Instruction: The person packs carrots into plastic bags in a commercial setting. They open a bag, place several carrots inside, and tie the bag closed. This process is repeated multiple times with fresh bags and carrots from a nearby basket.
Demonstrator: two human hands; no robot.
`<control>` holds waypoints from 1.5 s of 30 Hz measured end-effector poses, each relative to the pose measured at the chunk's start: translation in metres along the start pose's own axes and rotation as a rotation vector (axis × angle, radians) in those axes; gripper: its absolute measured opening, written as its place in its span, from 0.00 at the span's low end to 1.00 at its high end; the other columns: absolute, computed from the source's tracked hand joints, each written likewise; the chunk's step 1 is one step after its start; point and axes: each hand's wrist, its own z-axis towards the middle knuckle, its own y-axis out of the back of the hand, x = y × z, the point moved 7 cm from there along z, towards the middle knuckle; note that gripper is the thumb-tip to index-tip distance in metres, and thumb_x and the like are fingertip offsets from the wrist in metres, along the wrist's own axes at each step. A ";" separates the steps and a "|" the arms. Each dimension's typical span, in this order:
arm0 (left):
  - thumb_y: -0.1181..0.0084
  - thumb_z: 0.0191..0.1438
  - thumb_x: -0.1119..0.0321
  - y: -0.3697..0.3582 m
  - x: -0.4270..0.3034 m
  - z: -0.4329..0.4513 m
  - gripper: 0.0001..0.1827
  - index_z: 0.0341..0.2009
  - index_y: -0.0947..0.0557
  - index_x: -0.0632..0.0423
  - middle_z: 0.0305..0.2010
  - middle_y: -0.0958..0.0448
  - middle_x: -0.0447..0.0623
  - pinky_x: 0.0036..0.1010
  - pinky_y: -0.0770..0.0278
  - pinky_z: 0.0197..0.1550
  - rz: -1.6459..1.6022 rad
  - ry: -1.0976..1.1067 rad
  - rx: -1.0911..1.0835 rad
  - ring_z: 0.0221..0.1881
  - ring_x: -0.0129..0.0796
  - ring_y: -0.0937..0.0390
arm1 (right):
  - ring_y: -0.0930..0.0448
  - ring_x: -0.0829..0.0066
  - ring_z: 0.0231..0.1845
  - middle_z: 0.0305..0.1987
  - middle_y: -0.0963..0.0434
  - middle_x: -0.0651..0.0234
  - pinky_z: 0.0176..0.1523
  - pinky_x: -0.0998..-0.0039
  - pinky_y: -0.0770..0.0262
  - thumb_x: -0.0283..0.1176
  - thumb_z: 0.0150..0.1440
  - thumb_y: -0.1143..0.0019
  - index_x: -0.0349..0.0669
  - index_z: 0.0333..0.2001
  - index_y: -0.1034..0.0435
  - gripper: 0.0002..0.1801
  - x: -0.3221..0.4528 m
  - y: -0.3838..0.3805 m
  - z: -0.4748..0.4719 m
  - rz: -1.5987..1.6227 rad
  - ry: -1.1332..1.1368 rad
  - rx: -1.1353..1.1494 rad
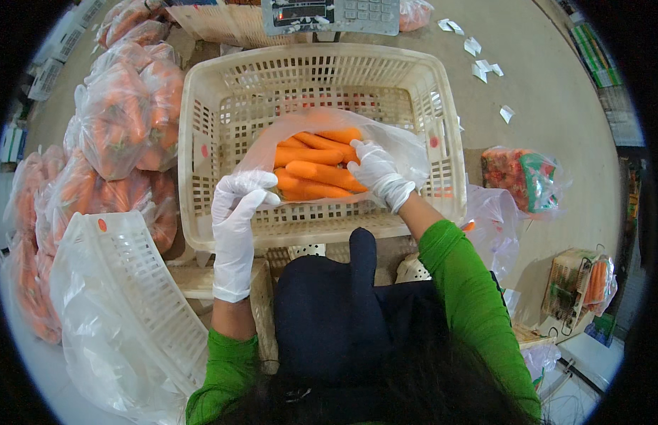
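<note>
Several orange carrots [318,172] lie side by side in the wide mouth of a clear plastic bag [398,143]. This bag rests inside a cream slatted plastic crate [318,234] before me. My left hand [241,196], in a white glove, pinches the bag's left rim between thumb and fingers, close to the carrot ends. Over the right ends of the carrots is my right hand [379,167], gloved too, its fingertips touching them at the bag's opening. Whether it grips a carrot or just rests there is hard to tell.
Bags of carrots [114,125] are piled left of the crate. A tilted white crate [132,265] with plastic bags [90,329] stands lower left. A digital scale [331,16] is beyond the crate. Paper slips [480,69] and a red-green package [520,178] lie on the floor at right.
</note>
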 end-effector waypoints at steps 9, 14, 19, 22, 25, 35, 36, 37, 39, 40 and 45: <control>0.52 0.50 0.79 0.013 0.018 0.006 0.07 0.36 0.29 0.58 0.50 0.29 0.60 0.31 0.31 0.50 -0.143 -0.121 -0.104 0.45 0.36 0.27 | 0.25 0.55 0.39 0.35 0.26 0.53 0.43 0.62 0.29 0.33 0.46 0.45 0.37 0.37 0.30 0.15 -0.036 -0.020 -0.008 -0.163 -0.212 0.176; 0.53 0.51 0.78 0.013 0.024 0.005 0.10 0.40 0.28 0.58 0.49 0.28 0.58 0.30 0.34 0.52 -0.162 -0.123 -0.087 0.43 0.33 0.26 | 0.25 0.55 0.36 0.32 0.25 0.54 0.40 0.61 0.29 0.37 0.45 0.44 0.38 0.35 0.29 0.16 -0.002 0.016 -0.003 -0.227 -0.116 0.200; 0.48 0.50 0.79 0.018 0.030 0.003 0.12 0.41 0.28 0.58 0.45 0.26 0.52 0.26 0.31 0.50 -0.135 -0.034 -0.130 0.44 0.31 0.27 | 0.24 0.55 0.33 0.29 0.25 0.56 0.37 0.61 0.28 0.40 0.44 0.43 0.39 0.33 0.28 0.16 0.048 0.083 -0.018 -0.197 -0.008 0.160; 0.42 0.50 0.70 0.023 0.031 0.001 0.17 0.44 0.26 0.59 0.42 0.26 0.48 0.24 0.33 0.49 0.338 -0.044 -0.096 0.43 0.28 0.30 | 0.24 0.54 0.29 0.25 0.26 0.54 0.34 0.61 0.28 0.43 0.44 0.42 0.38 0.30 0.28 0.18 0.054 0.117 -0.063 -0.105 -0.079 0.145; 0.40 0.48 0.68 0.019 0.025 -0.004 0.20 0.46 0.26 0.60 0.41 0.26 0.47 0.26 0.33 0.49 0.346 -0.066 -0.126 0.43 0.29 0.30 | 0.24 0.65 0.27 0.24 0.26 0.58 0.33 0.68 0.30 0.41 0.44 0.43 0.33 0.32 0.28 0.20 0.054 0.185 -0.109 0.142 -0.236 0.130; 0.44 0.48 0.72 0.057 0.012 -0.035 0.13 0.40 0.24 0.62 0.43 0.25 0.54 0.28 0.32 0.50 0.518 -0.245 -0.314 0.45 0.36 0.27 | 0.33 0.83 0.23 0.25 0.33 0.72 0.26 0.82 0.41 0.48 0.49 0.48 0.38 0.33 0.34 0.22 -0.025 0.286 -0.353 0.628 -0.863 -0.516; 0.45 0.49 0.73 0.061 0.014 -0.038 0.14 0.41 0.25 0.62 0.45 0.26 0.54 0.28 0.33 0.52 0.468 -0.246 -0.309 0.46 0.37 0.28 | 0.33 0.83 0.22 0.24 0.33 0.72 0.25 0.82 0.41 0.49 0.50 0.49 0.39 0.32 0.34 0.21 -0.030 0.283 -0.377 0.641 -0.925 -0.579; 0.46 0.49 0.73 0.063 0.016 -0.040 0.14 0.42 0.25 0.62 0.46 0.26 0.54 0.28 0.34 0.53 0.416 -0.241 -0.302 0.47 0.37 0.28 | 0.33 0.83 0.21 0.24 0.34 0.72 0.24 0.82 0.42 0.49 0.51 0.49 0.40 0.32 0.34 0.21 -0.036 0.282 -0.400 0.649 -0.990 -0.643; 0.48 0.50 0.74 0.066 0.005 -0.048 0.16 0.45 0.27 0.61 0.50 0.28 0.55 0.29 0.36 0.55 0.485 -0.268 -0.291 0.50 0.38 0.30 | 0.33 0.82 0.19 0.23 0.33 0.72 0.22 0.82 0.42 0.48 0.51 0.50 0.41 0.33 0.34 0.20 -0.065 0.280 -0.434 0.702 -1.053 -0.526; 0.48 0.50 0.73 0.062 0.006 -0.047 0.17 0.46 0.27 0.61 0.51 0.29 0.54 0.30 0.37 0.56 0.504 -0.298 -0.272 0.51 0.38 0.31 | 0.33 0.82 0.18 0.22 0.33 0.71 0.21 0.82 0.42 0.48 0.52 0.50 0.41 0.33 0.34 0.20 -0.071 0.276 -0.449 0.723 -1.105 -0.486; 0.48 0.51 0.70 0.048 0.008 -0.046 0.23 0.52 0.32 0.60 0.56 0.33 0.54 0.33 0.42 0.59 0.515 -0.312 -0.271 0.57 0.39 0.37 | 0.33 0.83 0.22 0.27 0.31 0.74 0.23 0.83 0.40 0.51 0.53 0.50 0.44 0.40 0.34 0.22 -0.098 0.245 -0.507 0.843 -1.217 -0.679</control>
